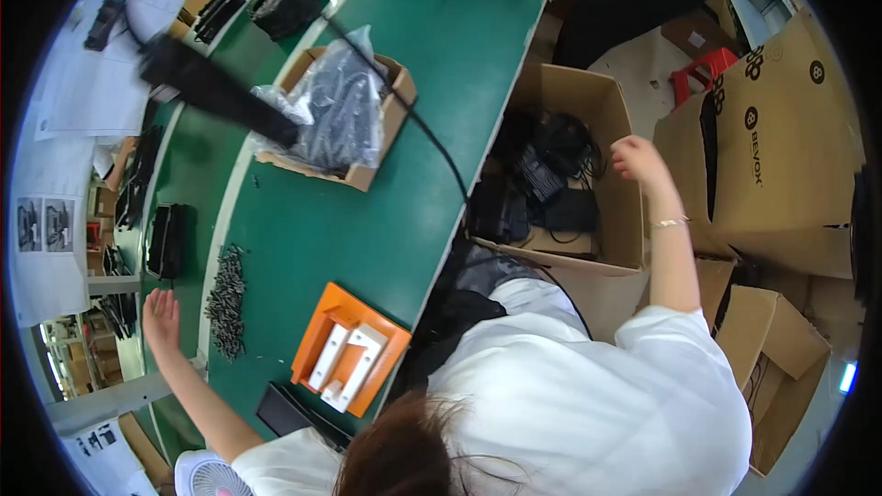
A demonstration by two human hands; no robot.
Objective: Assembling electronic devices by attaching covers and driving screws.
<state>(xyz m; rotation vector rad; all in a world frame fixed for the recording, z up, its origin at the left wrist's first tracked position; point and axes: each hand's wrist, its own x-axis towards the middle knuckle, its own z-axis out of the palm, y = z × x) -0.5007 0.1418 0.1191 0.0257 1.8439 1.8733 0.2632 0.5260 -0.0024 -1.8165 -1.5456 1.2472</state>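
Observation:
My left hand (163,320) is held out at the left over the bench's far side, fingers stretched and nothing in it. Nearest to it is a heap of small dark screw-like parts (225,301). My right hand (640,163) is raised by the right rim of a cardboard box (627,211), fingers loosely bent, with nothing visible in them. Black devices and coiled cables (551,174) fill that box. On the green bench (303,239) between my arms lies an orange tray-like fixture (317,312) with white blocks (354,358). Beside it is a flat black object (285,411).
A blurred black cylindrical tool (216,96) with a cord hangs over the bench. Behind it, a shallow carton (381,161) holds clear plastic bags (335,115). Large cartons (781,147) and a red stool (703,73) stand right. A person in dark trousers (634,0) is at the top.

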